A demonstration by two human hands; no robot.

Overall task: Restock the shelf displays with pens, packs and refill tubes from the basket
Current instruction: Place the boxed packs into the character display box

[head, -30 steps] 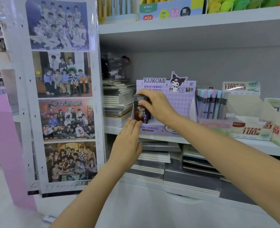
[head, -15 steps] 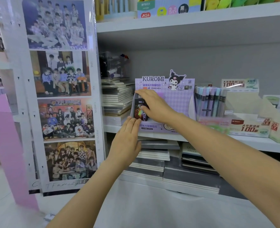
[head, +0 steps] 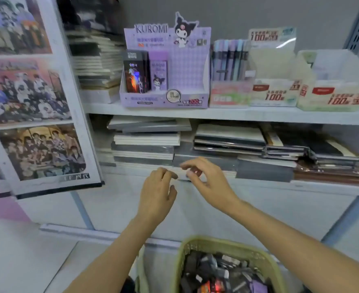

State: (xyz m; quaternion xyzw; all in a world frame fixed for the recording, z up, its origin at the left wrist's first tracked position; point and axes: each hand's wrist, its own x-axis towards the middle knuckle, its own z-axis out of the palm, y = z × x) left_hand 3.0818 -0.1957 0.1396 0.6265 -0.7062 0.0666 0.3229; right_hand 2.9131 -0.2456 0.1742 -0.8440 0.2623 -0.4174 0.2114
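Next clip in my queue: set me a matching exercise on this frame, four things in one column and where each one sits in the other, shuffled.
Things:
1. dark pack
2. basket
3. notebook stacks
4. upright pens

Places:
a. on the lower shelf
b. at the bottom edge of the view
c. at the left end of the Kuromi display
d. in the pink-fronted box just right of the Kuromi display

Pairs: 1-c, 2-b, 3-a, 4-d
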